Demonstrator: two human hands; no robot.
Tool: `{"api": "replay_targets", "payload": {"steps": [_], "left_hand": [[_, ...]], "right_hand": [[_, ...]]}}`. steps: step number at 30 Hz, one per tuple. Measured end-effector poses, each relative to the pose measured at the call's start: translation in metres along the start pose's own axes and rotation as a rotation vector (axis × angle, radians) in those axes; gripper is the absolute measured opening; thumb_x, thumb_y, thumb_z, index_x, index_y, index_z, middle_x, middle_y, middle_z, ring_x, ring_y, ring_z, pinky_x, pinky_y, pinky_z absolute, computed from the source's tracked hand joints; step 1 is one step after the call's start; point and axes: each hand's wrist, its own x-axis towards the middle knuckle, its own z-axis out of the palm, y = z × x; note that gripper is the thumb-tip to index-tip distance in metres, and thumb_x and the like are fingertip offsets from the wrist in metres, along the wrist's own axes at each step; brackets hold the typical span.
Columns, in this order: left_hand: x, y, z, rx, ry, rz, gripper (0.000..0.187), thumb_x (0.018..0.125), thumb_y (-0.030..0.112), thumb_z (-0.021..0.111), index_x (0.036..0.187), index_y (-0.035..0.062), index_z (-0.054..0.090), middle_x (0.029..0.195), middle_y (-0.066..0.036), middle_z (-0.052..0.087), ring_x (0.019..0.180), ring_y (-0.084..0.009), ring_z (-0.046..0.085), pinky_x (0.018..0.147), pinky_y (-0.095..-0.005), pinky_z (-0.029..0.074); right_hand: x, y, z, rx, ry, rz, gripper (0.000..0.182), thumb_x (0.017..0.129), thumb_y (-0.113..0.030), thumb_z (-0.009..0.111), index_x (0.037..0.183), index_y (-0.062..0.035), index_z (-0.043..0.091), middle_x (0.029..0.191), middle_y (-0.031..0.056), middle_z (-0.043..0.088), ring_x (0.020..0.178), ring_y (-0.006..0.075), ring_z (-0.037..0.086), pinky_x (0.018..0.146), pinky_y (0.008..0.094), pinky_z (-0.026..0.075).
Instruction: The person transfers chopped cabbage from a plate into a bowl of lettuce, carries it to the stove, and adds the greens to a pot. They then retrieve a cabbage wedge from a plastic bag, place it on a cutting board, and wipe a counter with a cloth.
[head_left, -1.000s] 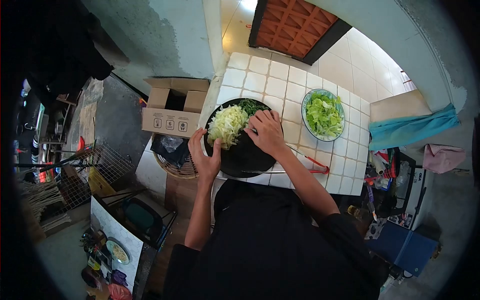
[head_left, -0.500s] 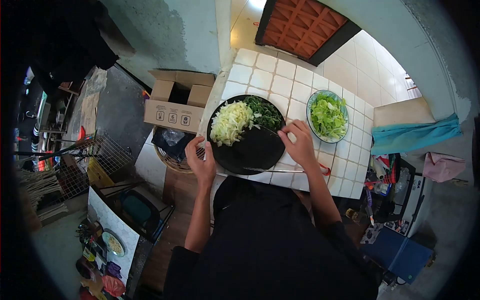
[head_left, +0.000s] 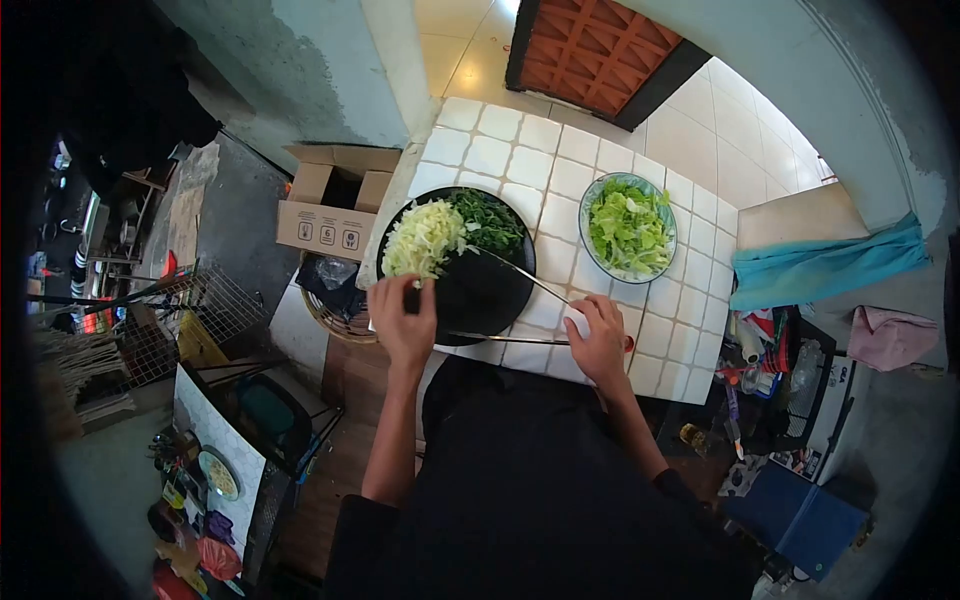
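A round black board (head_left: pixel 490 295) carries a heap of pale shredded cabbage (head_left: pixel 425 235) and a pile of chopped dark green leaves (head_left: pixel 488 222). My left hand (head_left: pixel 403 320) is at the near edge of the cabbage, thumb and fingers pinched on some shreds. My right hand (head_left: pixel 597 340) is closed around the end of a long thin metal blade (head_left: pixel 540 285), whose tip reaches the greens. A second long metal blade with a red handle (head_left: pixel 629 343) lies across the board's front edge, passing under my right hand.
A bowl of cut light green leaves (head_left: pixel 628 228) stands right of the board on the white tiled counter (head_left: pixel 560 180). Left of the counter are an open cardboard box (head_left: pixel 325 222) and a wicker basket (head_left: pixel 335 312). A teal cloth (head_left: pixel 830 262) hangs at the right.
My right hand has moved back from the greens toward the counter's front, with the blade now showing longer. My left hand has come in to the cabbage. The view has shifted slightly.
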Motion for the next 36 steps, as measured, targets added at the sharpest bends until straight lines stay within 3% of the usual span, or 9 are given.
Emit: {"api": "replay_targets", "payload": {"steps": [4, 7, 11, 20, 26, 30, 32, 34, 36], "left_hand": [[0.024, 0.023, 0.047, 0.243, -0.173, 0.125, 0.026, 0.073, 0.022, 0.08, 0.083, 0.0084, 0.06, 0.086, -0.009, 0.058, 0.089, -0.0295, 0.055, 0.078, -0.0413, 0.042], [0.029, 0.021, 0.069, 0.297, -0.233, 0.157, 0.026, 0.069, 0.019, 0.08, 0.082, 0.0084, 0.06, 0.088, -0.009, 0.058, 0.092, -0.0302, 0.056, 0.08, -0.0437, 0.042], [0.028, 0.018, 0.078, 0.339, -0.205, 0.186, 0.024, 0.071, 0.02, 0.079, 0.082, 0.0093, 0.06, 0.087, -0.007, 0.058, 0.091, -0.0286, 0.056, 0.079, -0.0422, 0.042], [0.031, 0.02, 0.081, 0.524, -0.107, 0.218, 0.022, 0.077, 0.022, 0.077, 0.079, 0.0095, 0.06, 0.081, -0.006, 0.058, 0.086, -0.0264, 0.056, 0.077, -0.0404, 0.043], [0.027, 0.029, 0.058, 0.376, -0.063, 0.182, 0.018, 0.079, 0.015, 0.076, 0.075, 0.0072, 0.061, 0.075, -0.006, 0.058, 0.078, -0.0269, 0.056, 0.071, -0.041, 0.045], [0.003, 0.039, 0.036, 0.186, 0.113, -0.019, 0.015, 0.086, 0.012, 0.072, 0.077, 0.0029, 0.064, 0.068, -0.007, 0.057, 0.07, -0.0258, 0.054, 0.064, -0.0389, 0.044], [-0.016, 0.036, 0.029, 0.06, 0.264, -0.248, 0.017, 0.088, 0.015, 0.071, 0.081, 0.0006, 0.065, 0.072, -0.009, 0.06, 0.07, -0.0246, 0.055, 0.064, -0.0377, 0.044], [-0.039, 0.031, 0.024, 0.076, 0.306, -0.298, 0.017, 0.09, 0.015, 0.069, 0.085, -0.0007, 0.065, 0.074, -0.008, 0.06, 0.068, -0.0205, 0.055, 0.063, -0.0352, 0.044], [-0.059, 0.037, 0.025, -0.115, 0.335, -0.506, 0.016, 0.091, 0.015, 0.067, 0.088, -0.0006, 0.066, 0.075, -0.006, 0.059, 0.067, -0.0165, 0.053, 0.062, -0.0329, 0.043]], "right_hand": [[0.0, 0.023, -0.004, -0.115, 0.004, -0.001, 0.04, 0.081, -0.025, 0.072, 0.115, -0.0059, 0.061, 0.108, 0.0129, 0.059, 0.105, 0.0326, 0.055, 0.092, 0.0436, 0.041], [-0.011, 0.029, -0.019, -0.051, -0.182, -0.107, 0.077, 0.076, -0.036, 0.077, 0.138, -0.0041, 0.045, 0.119, 0.0161, 0.055, 0.111, 0.0337, 0.053, 0.096, 0.0445, 0.039], [-0.022, 0.05, -0.014, -0.042, -0.277, -0.214, 0.084, 0.077, -0.037, 0.076, 0.145, -0.0022, 0.04, 0.127, 0.0172, 0.05, 0.116, 0.0331, 0.049, 0.101, 0.043, 0.036], [-0.031, 0.069, -0.014, -0.071, -0.231, -0.283, 0.074, 0.079, -0.032, 0.074, 0.141, -0.0026, 0.046, 0.119, 0.0147, 0.054, 0.109, 0.0305, 0.052, 0.094, 0.041, 0.038], [-0.037, 0.072, -0.019, -0.031, -0.18, -0.267, 0.071, 0.077, -0.028, 0.076, 0.139, -0.0038, 0.049, 0.116, 0.0126, 0.055, 0.107, 0.0285, 0.054, 0.091, 0.04, 0.04], [-0.041, 0.078, -0.023, -0.039, -0.189, -0.28, 0.067, 0.078, -0.027, 0.077, 0.136, -0.0053, 0.052, 0.115, 0.0124, 0.058, 0.106, 0.0286, 0.056, 0.091, 0.0399, 0.04], [-0.042, 0.082, -0.025, -0.017, -0.137, -0.258, 0.063, 0.078, -0.026, 0.077, 0.134, -0.0056, 0.055, 0.115, 0.0127, 0.06, 0.104, 0.0288, 0.057, 0.091, 0.04, 0.041], [-0.042, 0.084, -0.026, 0.009, -0.155, -0.247, 0.058, 0.079, -0.023, 0.076, 0.131, -0.0054, 0.057, 0.114, 0.0121, 0.061, 0.102, 0.0288, 0.058, 0.09, 0.0399, 0.041], [-0.041, 0.087, -0.028, 0.027, -0.175, -0.188, 0.055, 0.079, -0.02, 0.076, 0.128, -0.0057, 0.058, 0.115, 0.0112, 0.061, 0.102, 0.0286, 0.058, 0.089, 0.0396, 0.041]]}}
